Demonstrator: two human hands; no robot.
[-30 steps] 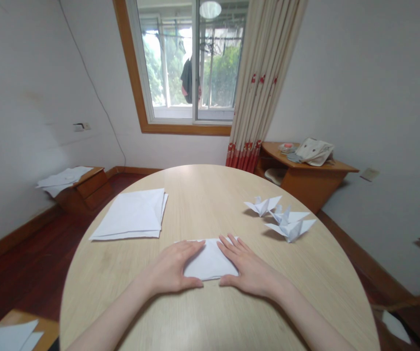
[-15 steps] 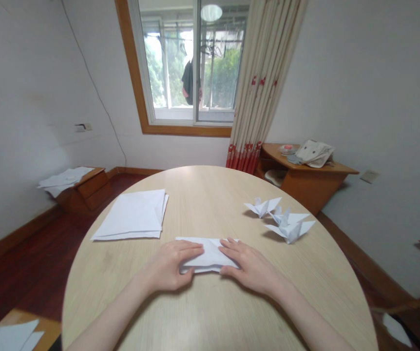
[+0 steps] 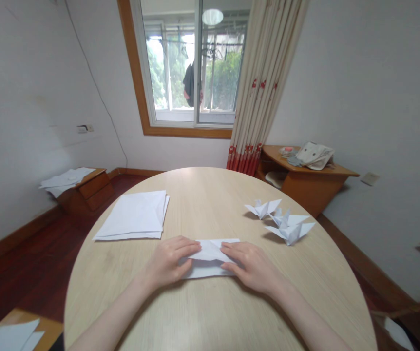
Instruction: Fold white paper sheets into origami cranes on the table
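Observation:
A partly folded white paper (image 3: 210,258) lies on the round wooden table (image 3: 210,312) in front of me. My left hand (image 3: 169,261) presses on its left end, fingers curled over a raised flap. My right hand (image 3: 248,263) holds the right end, fingers bent on the paper's edge. Both hands grip the same sheet. A stack of flat white sheets (image 3: 133,222) lies at the table's left. Three folded paper cranes (image 3: 281,219) sit at the right.
A low wooden cabinet (image 3: 85,187) with papers stands by the left wall. A wooden side table (image 3: 305,180) with a bag stands at the right, next to a curtain (image 3: 261,97) and window. More paper lies at the lower left corner.
The paper's near edge has been folded upward, so it went from a wide flat shape to a narrower strip. Both hands curled their fingers and shifted slightly away from me.

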